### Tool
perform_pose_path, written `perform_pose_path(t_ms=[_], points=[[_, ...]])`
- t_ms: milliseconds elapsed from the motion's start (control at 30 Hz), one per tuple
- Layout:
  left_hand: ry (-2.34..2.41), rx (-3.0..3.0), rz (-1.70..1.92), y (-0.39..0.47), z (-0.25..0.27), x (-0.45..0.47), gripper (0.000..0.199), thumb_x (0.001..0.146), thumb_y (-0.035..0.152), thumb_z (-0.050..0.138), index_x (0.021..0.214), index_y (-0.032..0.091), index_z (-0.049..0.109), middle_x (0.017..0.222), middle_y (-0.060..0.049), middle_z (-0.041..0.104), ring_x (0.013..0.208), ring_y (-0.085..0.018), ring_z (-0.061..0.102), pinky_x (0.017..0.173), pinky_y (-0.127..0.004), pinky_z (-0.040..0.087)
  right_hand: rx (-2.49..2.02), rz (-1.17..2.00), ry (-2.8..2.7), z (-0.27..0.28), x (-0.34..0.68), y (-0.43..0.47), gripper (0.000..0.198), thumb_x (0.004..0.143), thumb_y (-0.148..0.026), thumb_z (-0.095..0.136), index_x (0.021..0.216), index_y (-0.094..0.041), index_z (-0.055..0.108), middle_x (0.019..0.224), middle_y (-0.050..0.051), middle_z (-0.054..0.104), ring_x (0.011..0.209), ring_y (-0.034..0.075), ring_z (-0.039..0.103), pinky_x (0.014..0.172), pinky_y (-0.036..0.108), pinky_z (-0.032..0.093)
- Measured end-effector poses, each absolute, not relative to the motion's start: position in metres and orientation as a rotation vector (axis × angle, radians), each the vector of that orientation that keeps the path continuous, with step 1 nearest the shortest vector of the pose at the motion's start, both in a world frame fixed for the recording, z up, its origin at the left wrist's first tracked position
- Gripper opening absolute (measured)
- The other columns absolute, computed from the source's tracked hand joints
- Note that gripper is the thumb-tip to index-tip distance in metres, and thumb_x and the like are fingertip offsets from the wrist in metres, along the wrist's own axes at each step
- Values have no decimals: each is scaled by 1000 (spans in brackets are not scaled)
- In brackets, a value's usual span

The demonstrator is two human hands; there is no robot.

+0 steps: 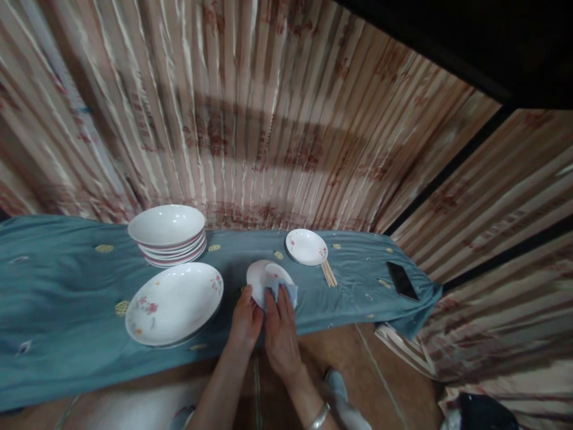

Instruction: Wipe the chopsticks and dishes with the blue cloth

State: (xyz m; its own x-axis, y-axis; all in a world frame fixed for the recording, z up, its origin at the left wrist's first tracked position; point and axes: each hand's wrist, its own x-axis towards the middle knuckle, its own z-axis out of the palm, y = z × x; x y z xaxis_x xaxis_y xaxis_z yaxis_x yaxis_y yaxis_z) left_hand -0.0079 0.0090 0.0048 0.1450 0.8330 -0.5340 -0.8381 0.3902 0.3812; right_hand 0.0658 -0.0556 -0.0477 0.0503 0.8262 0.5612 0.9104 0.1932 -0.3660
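Observation:
A small white plate (256, 274) is held above the front part of the cloth-covered table, tilted a little. My left hand (247, 319) grips its near left edge, the thumb on the rim. On the plate's right side my right hand (281, 331) presses a light blue cloth (290, 292) against its face. The fingers of this hand partly cover the cloth and the plate's lower part. Behind and to the right lies another small floral plate (307, 246), with a bundle of wooden chopsticks (329, 275) beside it.
Left of my hands lies a large oval floral plate (176, 304). Behind it a stack of deep white dishes (168, 227) stands near the curtain (250, 149). A black phone (401, 280) rests at the right end of the blue-green tablecloth (58, 310).

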Motion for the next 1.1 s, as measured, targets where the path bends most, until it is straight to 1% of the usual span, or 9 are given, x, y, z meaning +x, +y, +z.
perform_pose_path(t_ms=[100,267,400,500,600,733,833,933,1100], points=[[741,6,1229,7,6,-11,26,92,13,40,87,13,65,77,-5,71,71,-10,67,78,-21,53,-1592,-212,-1928,-36,66,-49,50,93,-12,35,143,-19,33,147,16,34,142,26,18,106,52,36],[732,9,1188,2,16,-17,34,95,25,39,81,12,68,76,-7,72,79,-13,68,83,-22,52,-1531,-164,-2145,-13,70,-43,51,90,-13,41,141,-18,38,146,15,36,141,28,18,107,50,36],[744,46,1147,0,14,-19,28,92,30,47,84,14,69,83,-7,72,92,-16,66,88,-25,49,-1496,-122,-2276,5,73,-36,53,86,-13,46,139,-15,40,146,16,36,141,30,19,107,51,36],[763,69,1184,0,12,-18,19,89,25,52,84,17,68,90,-6,72,97,-15,65,87,-23,49,-1497,-92,-2296,13,75,-27,52,87,-15,46,139,-17,41,147,14,36,140,30,21,106,52,36],[767,88,1198,1,13,-18,18,88,21,50,84,18,68,92,-4,71,92,-13,64,80,-21,49,-1495,-36,-2239,12,79,-17,50,90,-23,45,139,-17,40,147,15,34,141,29,20,108,51,34],[791,145,1165,2,10,-20,8,82,20,57,80,18,65,76,0,67,72,-11,63,63,-20,48,-1535,60,-2097,4,81,-8,53,93,-32,41,143,-14,33,151,18,25,141,28,21,110,47,32],[832,158,1173,6,5,-23,2,75,18,63,77,17,61,70,3,63,63,-9,59,56,-18,44,-1565,89,-2041,-2,81,-4,55,94,-35,40,144,-14,31,151,19,26,140,28,24,109,46,33],[795,190,1154,11,-2,-24,7,74,20,64,80,17,61,72,2,64,64,-11,60,58,-20,45,-1595,75,-2008,-5,80,-4,55,94,-36,40,144,-15,31,149,18,31,138,28,29,108,46,35],[736,174,1126,19,-10,-26,14,83,24,54,87,17,65,81,-6,69,80,-18,65,72,-27,49,-1674,15,-1935,-19,78,-15,52,95,-31,38,144,-17,32,145,17,37,136,28,33,105,47,39]])
